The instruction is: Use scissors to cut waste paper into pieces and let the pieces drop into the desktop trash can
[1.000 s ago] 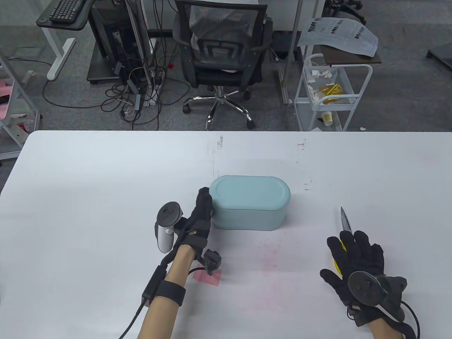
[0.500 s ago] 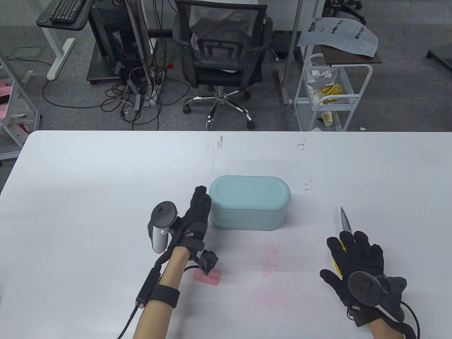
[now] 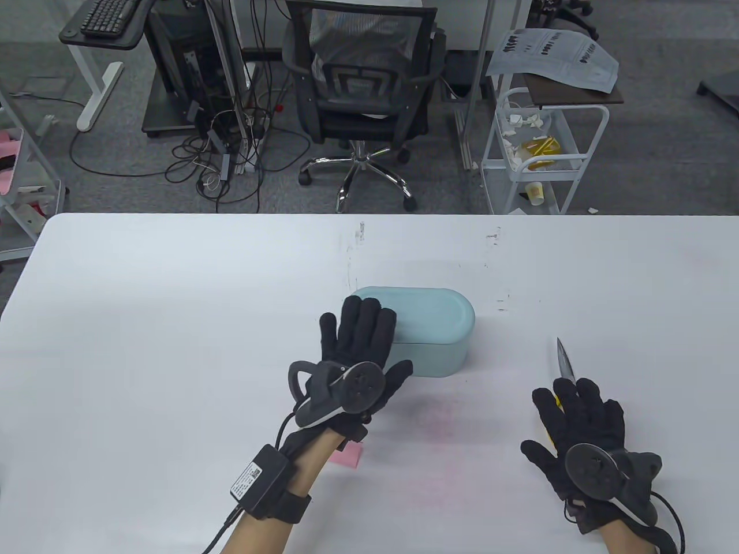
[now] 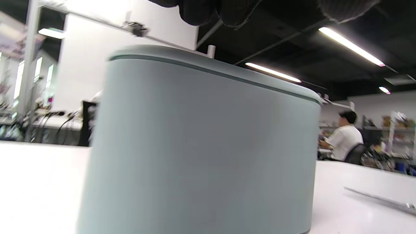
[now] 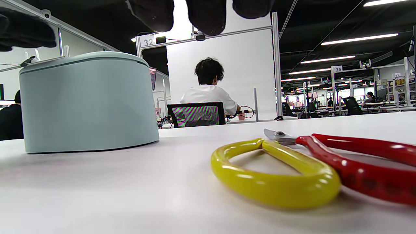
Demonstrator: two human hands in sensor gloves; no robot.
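A pale teal oval trash can (image 3: 430,323) stands lidded on the white table (image 3: 144,300). My left hand (image 3: 358,332) lies palm down, its straight fingers over the can's left end and lid. In the left wrist view the can (image 4: 201,146) fills the frame under my fingertips (image 4: 198,11). A pink paper scrap (image 3: 350,456) peeks out beneath my left wrist. My right hand (image 3: 580,412) hovers spread over the scissors (image 3: 564,360); only the blade tip shows there. The right wrist view shows the scissors (image 5: 292,169) lying flat with one yellow and one red handle, untouched.
Beyond the table's far edge stand an office chair (image 3: 364,86), a white wire cart (image 3: 540,150) and a desk with cables (image 3: 190,86). Faint pink marks stain the table (image 3: 444,427) between my hands.
My left hand has turned from edge-on beside the can's left end to palm down, moving right onto the can's lid. My right hand has stayed over the scissors.
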